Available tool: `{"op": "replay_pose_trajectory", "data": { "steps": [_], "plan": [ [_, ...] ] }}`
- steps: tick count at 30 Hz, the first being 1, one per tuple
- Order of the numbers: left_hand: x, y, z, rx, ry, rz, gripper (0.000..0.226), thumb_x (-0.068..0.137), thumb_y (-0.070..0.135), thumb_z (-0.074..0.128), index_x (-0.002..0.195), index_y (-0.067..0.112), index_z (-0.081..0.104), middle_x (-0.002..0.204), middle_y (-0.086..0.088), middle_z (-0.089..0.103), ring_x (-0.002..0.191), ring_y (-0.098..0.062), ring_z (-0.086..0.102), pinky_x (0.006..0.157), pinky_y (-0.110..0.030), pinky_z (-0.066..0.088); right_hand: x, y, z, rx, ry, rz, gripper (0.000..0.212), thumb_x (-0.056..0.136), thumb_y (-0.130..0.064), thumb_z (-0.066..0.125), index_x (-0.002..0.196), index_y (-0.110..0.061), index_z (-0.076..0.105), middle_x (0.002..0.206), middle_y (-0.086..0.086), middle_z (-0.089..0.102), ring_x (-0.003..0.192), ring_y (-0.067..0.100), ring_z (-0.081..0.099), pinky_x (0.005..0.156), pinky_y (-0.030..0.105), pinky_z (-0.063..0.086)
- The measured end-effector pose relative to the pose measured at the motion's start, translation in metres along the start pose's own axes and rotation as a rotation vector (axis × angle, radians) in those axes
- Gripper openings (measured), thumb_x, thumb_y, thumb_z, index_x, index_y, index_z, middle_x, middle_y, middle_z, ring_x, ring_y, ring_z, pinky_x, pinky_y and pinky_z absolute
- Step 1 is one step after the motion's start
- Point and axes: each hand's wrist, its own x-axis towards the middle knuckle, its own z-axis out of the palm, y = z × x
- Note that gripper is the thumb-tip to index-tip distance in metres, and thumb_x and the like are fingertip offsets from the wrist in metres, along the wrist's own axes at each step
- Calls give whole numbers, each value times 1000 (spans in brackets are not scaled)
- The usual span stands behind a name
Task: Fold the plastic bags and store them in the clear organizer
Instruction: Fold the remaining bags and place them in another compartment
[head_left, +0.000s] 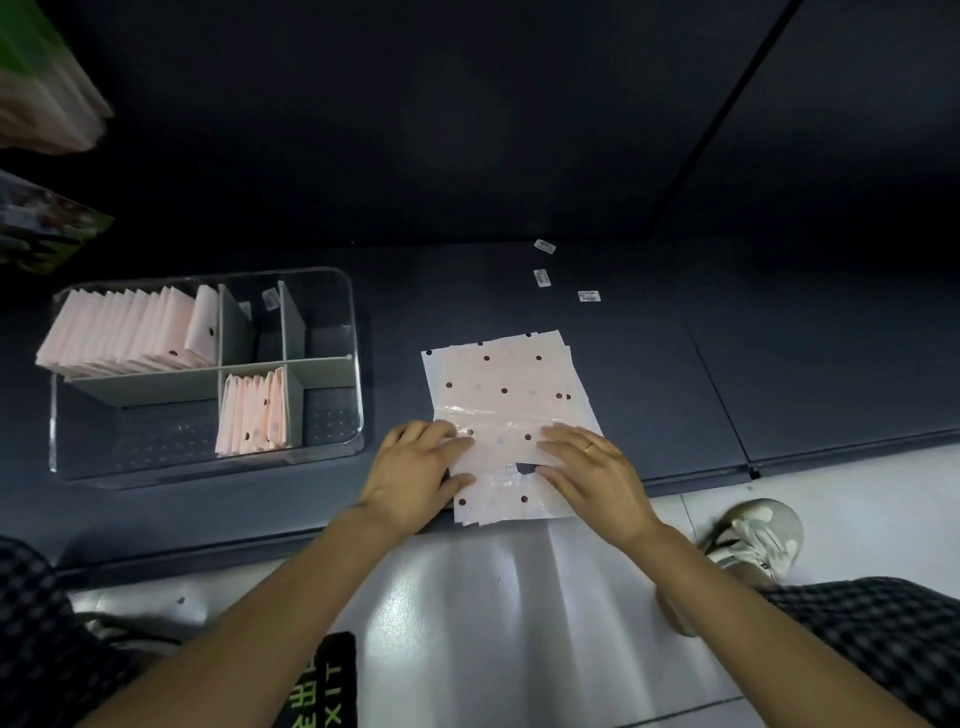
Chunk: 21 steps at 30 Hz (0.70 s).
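While 2 hands (415, 467) (592, 467) press flat, the bag (504, 384) lies spread.

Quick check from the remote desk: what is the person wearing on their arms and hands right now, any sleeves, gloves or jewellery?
Both forearms are bare up to the frame edge: no sleeves or gloves show. The left hand wears nothing visible. The right hand has a thin gold-coloured ring on one finger. No watch or wristband shows on either wrist.

Flat pale-pink plastic bag (506, 395), dark red-brown and faint grey dots, on dark blue-grey shelf surface (649, 374). Clear plastic organizer (343, 291) at left: grey dividers, folded pink dotted bags (130, 332). Near: black-and-white checked trousers (883, 639), white-grey sneaker (753, 535), light grey floor (493, 623).
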Motion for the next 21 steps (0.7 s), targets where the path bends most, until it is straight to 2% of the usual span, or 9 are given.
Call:
{"op": "replay_pose_trajectory", "data": {
  "steps": [3, 5, 8, 11, 13, 15, 17, 19, 21],
  "plan": [
    [13, 2, -3, -47, 17, -11, 42, 93, 46, 48, 131, 29, 49, 131, 10, 43, 122, -15, 36, 105, -27, 20, 13, 4, 4, -68, -213, 42, 48, 93, -44, 51, 136, -21, 49, 147, -8, 40, 136, 11, 35, 109, 28, 34],
    [19, 2, -4, -124, 15, -24, 33, 90, 40, 55, 121, 26, 55, 133, 11, 42, 123, -14, 37, 103, -27, 26, 17, 10, 6, -121, -259, 20, 50, 96, -46, 42, 141, -24, 41, 151, -10, 32, 139, 8, 27, 108, 24, 31],
    [24, 0, -5, -162, 13, -2, 29, 88, 38, 60, 113, 24, 56, 136, 12, 43, 125, -12, 38, 100, -29, 33, 20, 9, 1, -168, -241, -87, 40, 93, -24, 56, 132, -17, 53, 142, 1, 48, 131, 16, 44, 99, 30, 45],
    [28, -3, -6, -143, 8, 38, 39, 87, 38, 61, 122, 24, 54, 133, 10, 46, 123, -14, 40, 101, -29, 31, 24, 13, -2, -158, -94, -161, 38, 71, 0, 73, 108, -10, 71, 110, 8, 70, 101, 24, 67, 73, 36, 57],
    [30, -4, -8, -158, 11, 36, 42, 87, 34, 62, 127, 25, 52, 130, 9, 51, 121, -15, 44, 99, -30, 32, 31, 15, -6, -5, -101, -36, 29, 83, -3, 64, 110, -13, 70, 107, 7, 70, 100, 24, 65, 79, 32, 55],
    [32, -5, -12, -241, 62, -26, 36, 88, 25, 62, 123, 26, 56, 118, 7, 61, 111, -18, 53, 94, -31, 39, 40, 20, -7, 243, -136, 227, 24, 91, -13, 56, 110, -19, 69, 101, 3, 68, 97, 20, 60, 81, 28, 48],
    [36, -4, -17, -370, 131, -149, 31, 88, 18, 61, 117, 26, 59, 92, 2, 67, 92, -23, 61, 81, -32, 47, 51, 24, -7, 471, -118, 466, 16, 90, -20, 61, 103, -19, 71, 93, 2, 64, 85, 14, 58, 77, 24, 45],
    [42, -1, -21, -467, 183, -256, 32, 88, 17, 61, 118, 26, 57, 74, -1, 60, 75, -26, 59, 71, -33, 49, 60, 25, -6, 623, -98, 616, 12, 86, -23, 67, 86, -10, 68, 80, 5, 63, 75, 15, 55, 71, 24, 44],
    [47, 2, -20, -508, 261, -296, 38, 89, 18, 61, 125, 24, 52, 95, -4, 62, 84, -22, 56, 78, -34, 48, 68, 27, -3, 671, -62, 731, 26, 85, -24, 69, 67, -10, 56, 63, 1, 57, 64, 16, 48, 57, 21, 41]
  ]
}}
